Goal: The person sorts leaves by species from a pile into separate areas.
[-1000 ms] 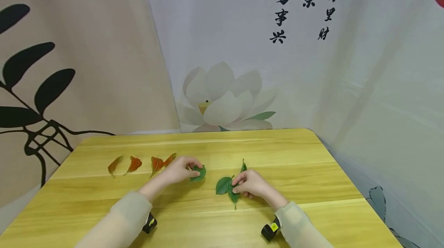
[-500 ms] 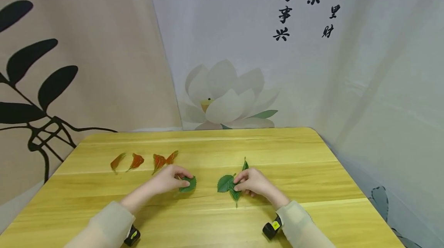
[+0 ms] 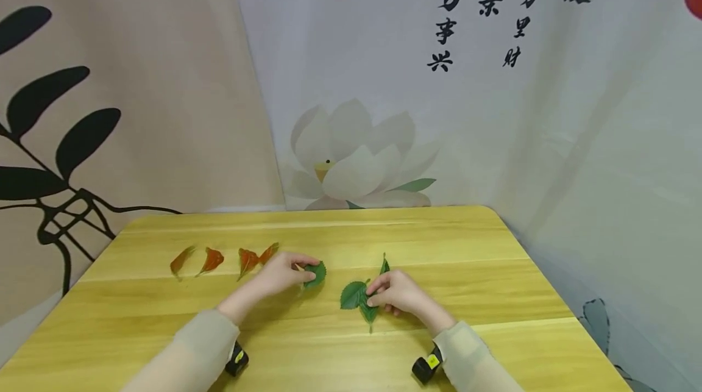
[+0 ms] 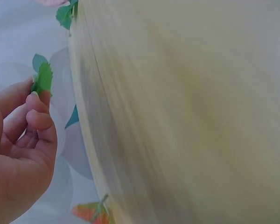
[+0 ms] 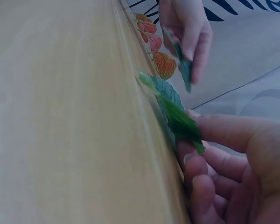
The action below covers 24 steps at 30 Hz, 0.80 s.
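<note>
Near the middle of the table, my left hand (image 3: 281,273) pinches a green serrated leaf (image 3: 316,274) between thumb and fingers. That leaf (image 4: 45,77) stands tilted up from the fingertips in the left wrist view. To the right, my right hand (image 3: 403,293) pinches a narrow green leaf (image 3: 369,313), which the right wrist view shows folded along its length. A rounder green leaf (image 3: 353,295) lies just left of it, partly overlapped. Another slim green leaf (image 3: 385,266) lies behind the right hand, its lower part hidden by the fingers.
Several orange-red leaves lie at the back left, among them a fan-shaped leaf (image 3: 213,260) and a narrow one (image 3: 181,261). The wooden table (image 3: 329,355) ends at a printed cloth backdrop (image 3: 471,136). Each wrist wears a black camera, such as the right one (image 3: 425,367).
The left hand dipped left and nearer with its leaf, then came back right and farther, almost to its earlier place. The right hand has kept its hold with hardly any movement.
</note>
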Available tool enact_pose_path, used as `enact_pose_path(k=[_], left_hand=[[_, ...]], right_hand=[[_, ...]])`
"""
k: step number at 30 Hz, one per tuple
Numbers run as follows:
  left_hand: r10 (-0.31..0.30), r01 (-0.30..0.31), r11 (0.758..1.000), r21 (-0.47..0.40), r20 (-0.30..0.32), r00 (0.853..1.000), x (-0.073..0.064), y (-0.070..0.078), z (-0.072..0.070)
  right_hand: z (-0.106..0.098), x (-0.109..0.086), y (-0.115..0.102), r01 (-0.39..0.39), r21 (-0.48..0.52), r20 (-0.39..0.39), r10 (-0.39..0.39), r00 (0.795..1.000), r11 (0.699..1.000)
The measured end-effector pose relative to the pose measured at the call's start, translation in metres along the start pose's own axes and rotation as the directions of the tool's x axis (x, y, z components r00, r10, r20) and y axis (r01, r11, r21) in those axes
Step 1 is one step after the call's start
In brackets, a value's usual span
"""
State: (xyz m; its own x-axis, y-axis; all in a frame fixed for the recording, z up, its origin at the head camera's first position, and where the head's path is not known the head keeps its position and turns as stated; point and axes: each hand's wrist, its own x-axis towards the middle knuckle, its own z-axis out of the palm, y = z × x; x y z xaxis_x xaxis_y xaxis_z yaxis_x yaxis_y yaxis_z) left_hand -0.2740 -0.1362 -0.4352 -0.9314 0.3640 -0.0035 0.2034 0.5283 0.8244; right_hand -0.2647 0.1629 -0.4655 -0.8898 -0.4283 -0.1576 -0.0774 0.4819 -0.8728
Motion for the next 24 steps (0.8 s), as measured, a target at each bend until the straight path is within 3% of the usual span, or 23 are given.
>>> enact_pose_path(k=[8, 16, 24], left_hand=[[-0.073, 0.065, 0.996, -0.068, -0.118, 0.99, 0.035, 0.0, 0.009], [-0.094, 0.069, 0.986, -0.153, -0.165, 0.982, 0.07, -0.003, 0.01], [-0.164, 0.134, 0.982, -0.136, -0.245, 0.956, 0.101, -0.007, 0.012]], right_hand=[[0.005, 0.001, 0.0, -0.005, -0.002, -0.016, 0.005, 1.0, 1.0], [0.004, 0.0, -0.001, 0.011, -0.014, -0.019, -0.011, 1.0, 1.0], [0.002, 0.0, -0.001, -0.009, -0.012, -0.027, 0.009, 1.0, 1.0]])
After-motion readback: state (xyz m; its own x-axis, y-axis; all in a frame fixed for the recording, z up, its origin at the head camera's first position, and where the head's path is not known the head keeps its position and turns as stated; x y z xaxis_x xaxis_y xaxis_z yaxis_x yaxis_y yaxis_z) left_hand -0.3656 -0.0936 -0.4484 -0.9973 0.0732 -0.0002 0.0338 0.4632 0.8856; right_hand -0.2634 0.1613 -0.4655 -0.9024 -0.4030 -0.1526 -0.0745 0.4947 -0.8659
